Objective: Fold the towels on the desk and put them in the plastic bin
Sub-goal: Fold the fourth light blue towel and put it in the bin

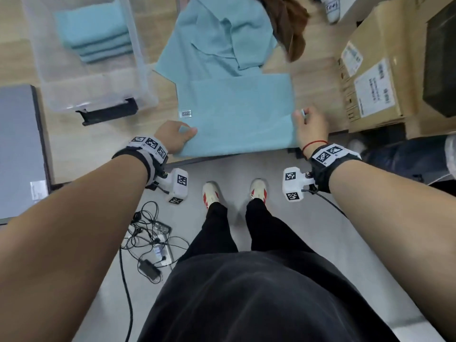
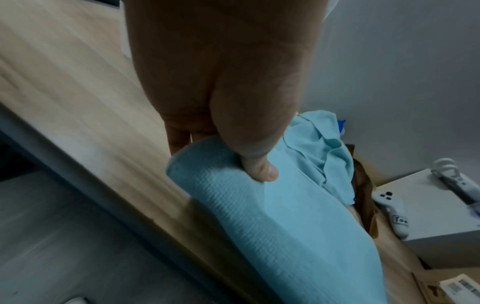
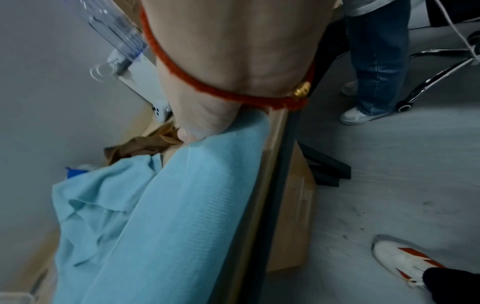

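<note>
A light blue towel (image 1: 237, 114) lies at the desk's near edge, its near part lifted and curling over. My left hand (image 1: 176, 135) pinches its near left corner (image 2: 207, 164) between thumb and fingers. My right hand (image 1: 309, 124) pinches the near right corner (image 3: 233, 135). Behind it lies a rumpled heap of more blue towels (image 1: 217, 38) with a brown cloth (image 1: 286, 23). The clear plastic bin (image 1: 103, 85) stands at the far left and holds a stack of folded blue towels (image 1: 95, 33).
Cardboard boxes (image 1: 370, 77) stand on the right of the wooden desk (image 1: 81, 141). A grey laptop (image 1: 17, 149) lies at the left edge. Cables and a power strip (image 1: 153, 245) lie on the floor by my feet. Another person's legs (image 3: 374, 61) stand to the right.
</note>
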`<state>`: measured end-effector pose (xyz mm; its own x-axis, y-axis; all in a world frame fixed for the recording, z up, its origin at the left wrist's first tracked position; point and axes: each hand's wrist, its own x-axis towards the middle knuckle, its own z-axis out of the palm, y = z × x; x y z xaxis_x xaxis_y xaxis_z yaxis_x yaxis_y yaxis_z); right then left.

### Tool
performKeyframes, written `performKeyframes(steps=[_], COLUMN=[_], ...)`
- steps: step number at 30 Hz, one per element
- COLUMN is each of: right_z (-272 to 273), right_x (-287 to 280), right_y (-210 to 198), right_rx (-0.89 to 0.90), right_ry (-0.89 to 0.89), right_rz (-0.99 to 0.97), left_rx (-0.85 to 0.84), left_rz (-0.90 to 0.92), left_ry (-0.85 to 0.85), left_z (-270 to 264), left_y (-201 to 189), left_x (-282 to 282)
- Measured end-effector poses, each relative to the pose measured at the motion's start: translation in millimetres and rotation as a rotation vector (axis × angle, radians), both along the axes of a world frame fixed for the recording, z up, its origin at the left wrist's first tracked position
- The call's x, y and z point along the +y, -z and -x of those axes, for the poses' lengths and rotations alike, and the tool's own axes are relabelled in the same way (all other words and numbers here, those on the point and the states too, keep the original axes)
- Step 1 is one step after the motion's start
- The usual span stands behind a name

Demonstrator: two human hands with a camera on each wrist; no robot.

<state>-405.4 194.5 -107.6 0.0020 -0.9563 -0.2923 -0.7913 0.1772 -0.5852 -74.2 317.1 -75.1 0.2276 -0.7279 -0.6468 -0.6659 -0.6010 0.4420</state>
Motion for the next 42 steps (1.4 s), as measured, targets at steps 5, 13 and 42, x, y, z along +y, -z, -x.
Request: performKeyframes(steps=[5, 13, 42], right_z=[-2.1, -21.0, -50.9], right_x=[-4.9, -48.1, -108.0], right_y=[-2.0, -3.1, 42.1], right_rx=[-0.023, -0.146, 0.025], right_ry=[-0.01, 0.028, 0.075], right_rz=[-0.019, 0.013, -0.063], left_rx=[0.032, -0.008, -0.226], left_rz=[0.059, 0.254, 0.097], left_ry=[-0.093, -0.288, -0.514], left_z=[-2.5, -9.8, -19.9], left_y=[8.5, 11.0, 57.1], left_x=[-6.5, -40.0, -91.0])
